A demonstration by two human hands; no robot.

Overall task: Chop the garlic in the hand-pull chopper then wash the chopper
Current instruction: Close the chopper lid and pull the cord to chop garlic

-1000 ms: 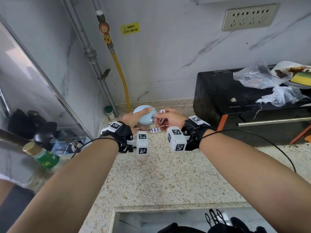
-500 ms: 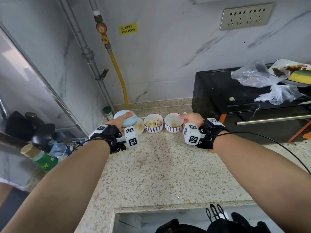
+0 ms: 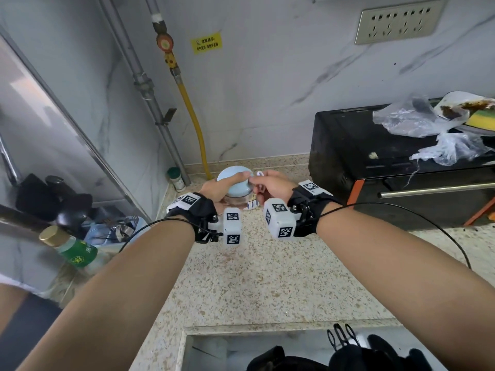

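Observation:
The hand-pull chopper has a pale blue domed lid and a clear cup, and it stands at the back of the speckled counter. My left hand is wrapped over its lid and left side. My right hand is right beside the lid, its fingers pinched on the small white pull handle. A striped white bowl peeks out below the two hands. The garlic inside the cup is hidden by my fingers.
A black oven stands right of the hands, with plastic bags and a dirty plate with a sponge on top. A yellow hose, a small green-capped jar and a green bottle are at left. The sink lies below.
Half a second ago my right hand was drawn out to the right, past two bowls. It has now come back against the chopper's lid with the handle. My left hand still holds the chopper.

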